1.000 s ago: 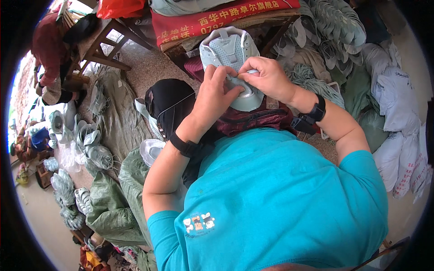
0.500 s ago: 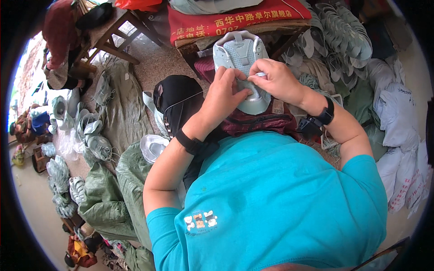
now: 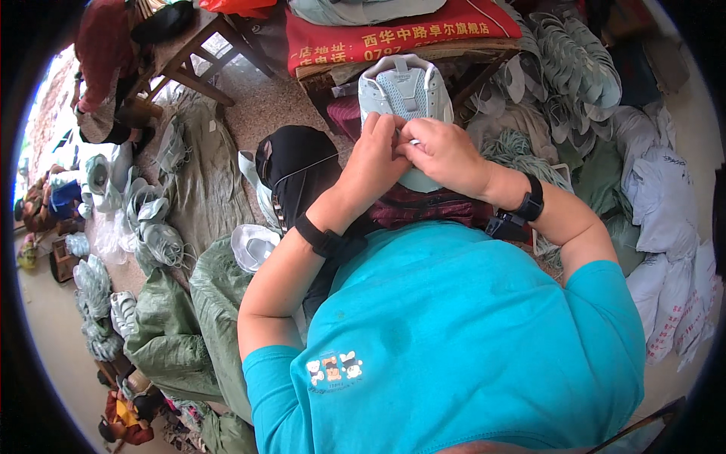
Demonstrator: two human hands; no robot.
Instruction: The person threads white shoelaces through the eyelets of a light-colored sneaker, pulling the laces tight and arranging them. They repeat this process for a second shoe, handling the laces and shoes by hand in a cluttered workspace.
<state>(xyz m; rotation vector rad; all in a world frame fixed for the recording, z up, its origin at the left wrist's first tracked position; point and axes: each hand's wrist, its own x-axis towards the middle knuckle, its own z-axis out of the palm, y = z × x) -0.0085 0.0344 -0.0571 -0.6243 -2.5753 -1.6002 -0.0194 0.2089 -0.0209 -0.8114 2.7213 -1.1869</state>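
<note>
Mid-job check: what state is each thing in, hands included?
Left hand: against the shoe upper, grip partly hidden
Right hand: pinching a small pale piece
Shoe upper: partly covered by both hands
Red cloth: draped over the wooden table
White sacks: bulging
Green sack: crumpled

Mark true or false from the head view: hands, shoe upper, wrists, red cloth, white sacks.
1. The left hand and right hand are close together at the upper. True.
2. The upper is black. False: it is pale grey-green.
3. The right hand pinches a small pale item. True.
4. Both wrists are bare. False: each wears a dark band.
5. The red cloth covers the hands. False: the red cloth lies beyond the upper.
6. White sacks lie at the picture's right. True.
</note>
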